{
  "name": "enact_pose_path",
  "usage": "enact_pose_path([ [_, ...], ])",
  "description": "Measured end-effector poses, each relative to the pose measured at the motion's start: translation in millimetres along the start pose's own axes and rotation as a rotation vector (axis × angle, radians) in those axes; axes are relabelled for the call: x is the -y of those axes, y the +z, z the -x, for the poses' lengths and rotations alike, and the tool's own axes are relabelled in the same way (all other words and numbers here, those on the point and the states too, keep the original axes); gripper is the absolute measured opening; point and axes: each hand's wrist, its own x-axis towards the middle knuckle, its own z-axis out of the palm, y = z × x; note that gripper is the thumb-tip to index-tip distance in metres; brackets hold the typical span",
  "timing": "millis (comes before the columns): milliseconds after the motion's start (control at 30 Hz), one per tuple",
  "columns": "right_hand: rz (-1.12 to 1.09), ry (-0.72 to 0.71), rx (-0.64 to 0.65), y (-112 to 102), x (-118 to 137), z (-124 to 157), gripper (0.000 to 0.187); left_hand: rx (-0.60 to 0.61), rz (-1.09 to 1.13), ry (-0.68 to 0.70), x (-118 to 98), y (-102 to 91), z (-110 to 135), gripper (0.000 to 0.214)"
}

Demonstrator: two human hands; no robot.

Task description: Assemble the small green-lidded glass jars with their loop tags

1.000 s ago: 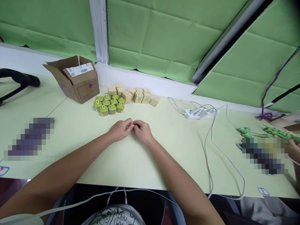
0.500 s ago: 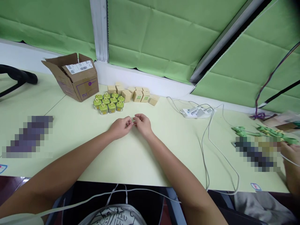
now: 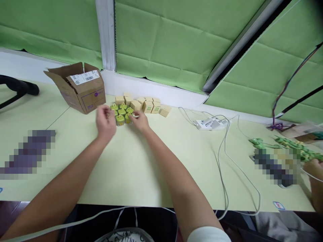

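Observation:
Small clear jars with green lids and pale loop handles (image 3: 121, 112) stand packed together on the pale table. My left hand (image 3: 106, 123) is at the left side of this group, covering some of the jars. Its curled fingers are blurred and partly hidden, so I cannot tell whether it grips one. On the other side, my right hand (image 3: 140, 121) has its thumb and fingers apart at the front right jar (image 3: 128, 118). Fingertips there appear to touch the jar, which still stands among the others.
Several small tan boxes (image 3: 148, 106) stand behind the jars. An open cardboard carton (image 3: 92, 95) is at the back left. To the right lie a white power strip (image 3: 212, 124) and loose cables (image 3: 225, 151). Another person's hand (image 3: 315, 166) is near green parts (image 3: 290, 143) at the far right.
Both hands have parted from their meeting point at the table's middle and moved forward and left to either side of the jars. The view has tilted slightly up.

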Motion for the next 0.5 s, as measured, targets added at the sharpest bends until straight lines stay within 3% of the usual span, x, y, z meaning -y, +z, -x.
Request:
enact_pose_path([
  [67, -0.06, -0.001, -0.014, 4, -3, 3, 0.039, -0.208, -0.037, -0.266, 29, -6.6, -26, 0.018],
  [133, -0.101, 0.0, -0.02, 7, -4, 6, 0.036, -0.214, -0.074, -0.566, 52, -9.6, -39, 0.019],
  [167, -0.113, 0.002, -0.024, 8, -4, 7, 0.035, -0.193, -0.079, -0.615, 60, -9.7, -41, 0.018],
  [367, -0.136, 0.065, -0.046, 15, -2, 9, 0.033, -0.114, -0.066, -0.593, 72, -2.7, -33, 0.015],
  [500, -0.138, 0.077, -0.061, 17, -2, 10, 0.033, 0.004, -0.103, -0.457, 80, -3.2, -33, 0.013],
])
